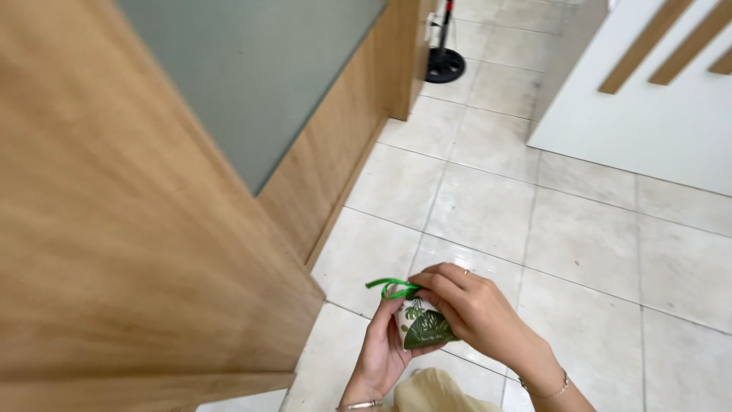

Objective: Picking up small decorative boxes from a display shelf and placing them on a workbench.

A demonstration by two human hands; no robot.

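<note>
Both my hands hold a small green pouch (427, 328) printed with leaf shapes, low in the middle of the head view. My left hand (381, 351) cups it from below and the left. My right hand (469, 305) closes over its top, fingertips pinching the green ribbon (390, 286) that loops out to the left. A thin bracelet sits on each wrist. Most of the pouch is hidden between the palms.
A wooden door with a frosted glass panel (252, 84) stands close on the left. Beige floor tiles (595, 252) spread ahead. A white panel with wooden slats (656, 99) is at the far right. A black round stand base (444, 65) sits at the back.
</note>
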